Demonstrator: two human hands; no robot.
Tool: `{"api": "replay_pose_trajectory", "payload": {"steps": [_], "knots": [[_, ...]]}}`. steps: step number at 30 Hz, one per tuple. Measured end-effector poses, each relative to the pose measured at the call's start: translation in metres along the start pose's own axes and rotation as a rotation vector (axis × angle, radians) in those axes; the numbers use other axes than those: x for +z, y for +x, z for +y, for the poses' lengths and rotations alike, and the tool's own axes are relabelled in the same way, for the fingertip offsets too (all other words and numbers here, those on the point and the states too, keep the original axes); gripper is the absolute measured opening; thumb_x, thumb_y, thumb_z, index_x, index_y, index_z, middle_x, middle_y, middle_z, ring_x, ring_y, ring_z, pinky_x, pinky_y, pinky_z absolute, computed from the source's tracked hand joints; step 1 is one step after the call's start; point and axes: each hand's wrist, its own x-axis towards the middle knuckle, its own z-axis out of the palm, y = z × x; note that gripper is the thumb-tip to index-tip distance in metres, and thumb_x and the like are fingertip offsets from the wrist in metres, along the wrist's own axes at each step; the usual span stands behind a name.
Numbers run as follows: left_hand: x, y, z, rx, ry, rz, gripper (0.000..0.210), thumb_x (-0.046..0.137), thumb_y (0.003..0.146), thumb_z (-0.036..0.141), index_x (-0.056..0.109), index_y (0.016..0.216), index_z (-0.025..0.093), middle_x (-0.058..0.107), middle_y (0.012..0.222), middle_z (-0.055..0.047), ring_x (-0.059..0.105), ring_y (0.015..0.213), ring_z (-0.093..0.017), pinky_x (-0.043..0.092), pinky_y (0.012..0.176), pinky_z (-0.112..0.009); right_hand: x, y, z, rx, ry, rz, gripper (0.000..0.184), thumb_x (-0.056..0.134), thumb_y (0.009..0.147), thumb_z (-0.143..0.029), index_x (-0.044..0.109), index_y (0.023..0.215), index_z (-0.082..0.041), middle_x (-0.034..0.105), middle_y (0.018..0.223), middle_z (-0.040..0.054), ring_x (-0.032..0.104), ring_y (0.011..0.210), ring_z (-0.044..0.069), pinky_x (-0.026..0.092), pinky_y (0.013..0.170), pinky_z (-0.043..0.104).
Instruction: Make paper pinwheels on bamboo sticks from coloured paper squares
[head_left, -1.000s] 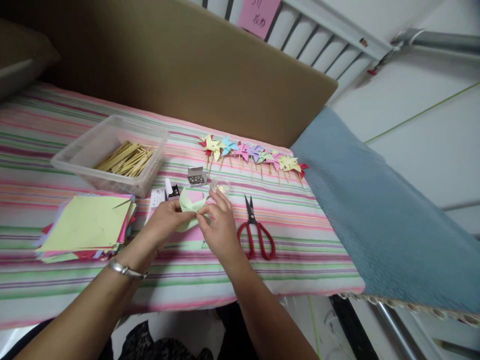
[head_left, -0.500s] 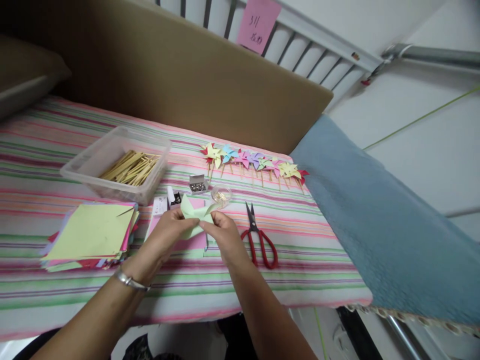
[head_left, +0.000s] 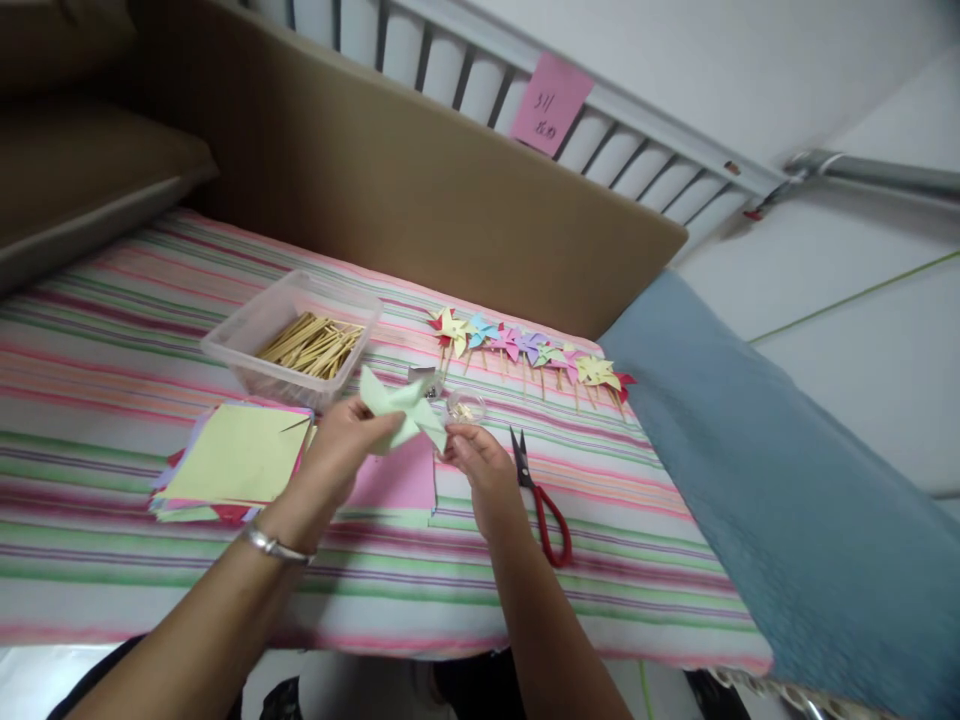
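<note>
A pale green paper pinwheel [head_left: 409, 402], its blades folded in, is up off the table in front of me. My left hand [head_left: 351, 440] pinches its left side, thumb on top near the middle. At its lower right blade tip is my right hand [head_left: 480, 462], thumb and fingers closed on the paper there. Under the pinwheel lies a pink paper sheet [head_left: 397, 480]. Just behind it sit a round clear dish [head_left: 466, 408] of small pale pieces and a little box [head_left: 431, 388], partly hidden. Red-handled scissors [head_left: 540, 500] lie right of my right hand.
At left are a clear plastic tub [head_left: 240, 355] of wooden sticks [head_left: 315, 345] and a stack of coloured paper squares [head_left: 232, 455]. A row of finished pinwheels [head_left: 529, 348] lies along the back, before a brown board [head_left: 420, 190]. Blue cloth [head_left: 780, 480] borders the right edge.
My right hand has shifted from the pinwheel's middle out to its right blade tip. The pinwheel now shows spread and flatter, held by my left hand. The view has shifted left.
</note>
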Motion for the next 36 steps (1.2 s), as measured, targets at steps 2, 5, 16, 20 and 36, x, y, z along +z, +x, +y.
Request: {"api": "replay_pose_trajectory", "payload": {"steps": [2,5,16,20,36], "knots": [[-0.013,0.005,0.018,0.131,-0.116,0.056,0.025,0.076,0.060,0.021,0.071,0.084,0.014,0.072,0.077,-0.004,0.062,0.063,-0.015,0.046,0.058,-0.025,0.003,0.005,0.002,-0.046,-0.186,0.057,0.023,0.064,0.076,-0.035,0.068,0.090,-0.018,0.069,0.080,0.0027,0.063,0.075,0.016,0.051,0.074,0.032],[-0.033,0.012,0.040,0.294,-0.258,0.171,0.022,0.075,0.059,0.018,0.070,0.080,0.014,0.071,0.077,-0.003,0.062,0.066,-0.014,0.049,0.061,-0.025,0.016,0.021,0.004,-0.163,-0.634,0.019,0.022,0.056,0.082,-0.030,0.070,0.091,-0.017,0.070,0.088,0.0056,0.064,0.080,0.017,0.050,0.075,0.029],[-0.081,0.005,0.081,0.399,-0.497,0.339,0.030,0.076,0.052,0.013,0.048,0.043,0.018,0.052,0.045,0.006,0.050,0.048,-0.008,0.045,0.052,-0.019,0.087,0.089,-0.011,-0.114,-1.384,-0.303,0.015,0.060,0.070,-0.012,0.074,0.069,-0.019,0.071,0.072,0.0045,0.064,0.070,0.017,0.038,0.060,0.024],[-0.093,0.004,0.086,0.433,-0.536,0.361,0.033,0.076,0.052,0.013,0.046,0.041,0.018,0.052,0.046,0.005,0.050,0.050,-0.008,0.045,0.055,-0.018,0.101,0.093,-0.010,-0.007,-1.572,-0.323,0.015,0.069,0.066,-0.023,0.075,0.079,-0.019,0.074,0.081,0.0075,0.066,0.071,0.020,0.037,0.056,0.024],[-0.099,0.006,0.084,0.260,-0.509,0.288,0.030,0.076,0.052,0.015,0.048,0.044,0.020,0.052,0.044,0.007,0.051,0.049,-0.009,0.045,0.055,-0.019,0.111,0.082,-0.004,-0.043,-1.752,-0.286,0.022,0.057,0.076,-0.020,0.071,0.094,-0.018,0.073,0.097,0.0104,0.067,0.090,0.022,0.044,0.067,0.026]]}}
